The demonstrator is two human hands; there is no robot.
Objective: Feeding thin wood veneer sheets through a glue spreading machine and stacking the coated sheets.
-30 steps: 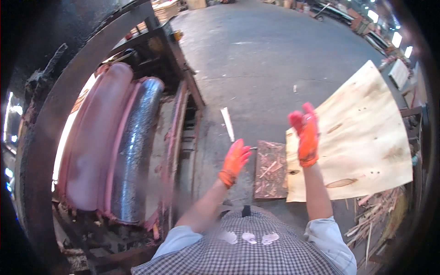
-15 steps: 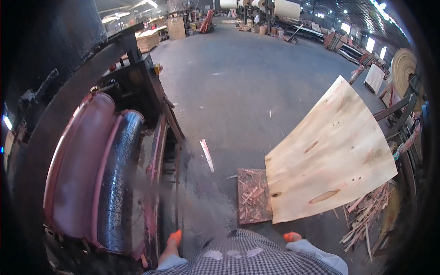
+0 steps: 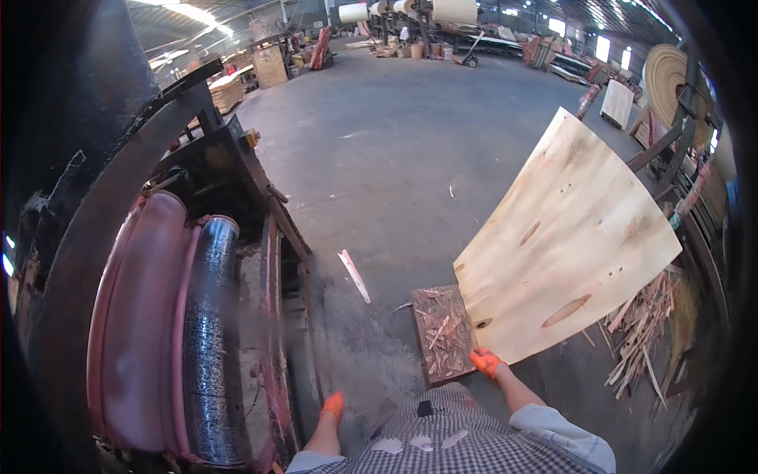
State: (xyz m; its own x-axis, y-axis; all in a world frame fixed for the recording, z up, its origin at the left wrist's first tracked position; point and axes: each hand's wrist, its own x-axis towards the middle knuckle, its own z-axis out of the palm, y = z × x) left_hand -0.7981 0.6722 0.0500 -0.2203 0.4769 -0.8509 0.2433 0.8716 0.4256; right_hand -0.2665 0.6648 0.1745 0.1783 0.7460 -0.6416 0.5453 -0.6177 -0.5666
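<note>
A large pale wood veneer sheet (image 3: pixel 564 245), with knots and brown streaks, lies to my right. My right hand (image 3: pixel 487 362), in an orange glove, is at its near left corner with the fingers closed on the edge. My left hand (image 3: pixel 334 404), also orange-gloved, hangs low between the roller machine and my apron, touching nothing that I can see; its fingers are too small and blurred to read. On the left are the machine's pink-coated roller (image 3: pixel 146 324) and a dark shiny roller (image 3: pixel 212 332) beside it.
A reddish, scrap-strewn board (image 3: pixel 439 332) lies against the sheet's left side. Wood strips (image 3: pixel 643 332) are heaped at the right. One loose strip (image 3: pixel 354 276) lies on the floor. The machine's dark frame (image 3: pixel 264 189) stands at the left, a large veneer roll (image 3: pixel 667 83) at the far right.
My right hand has come forward to the sheet's near corner. My left hand has shifted right in the picture, away from the machine. The whole view has tilted and moved slightly.
</note>
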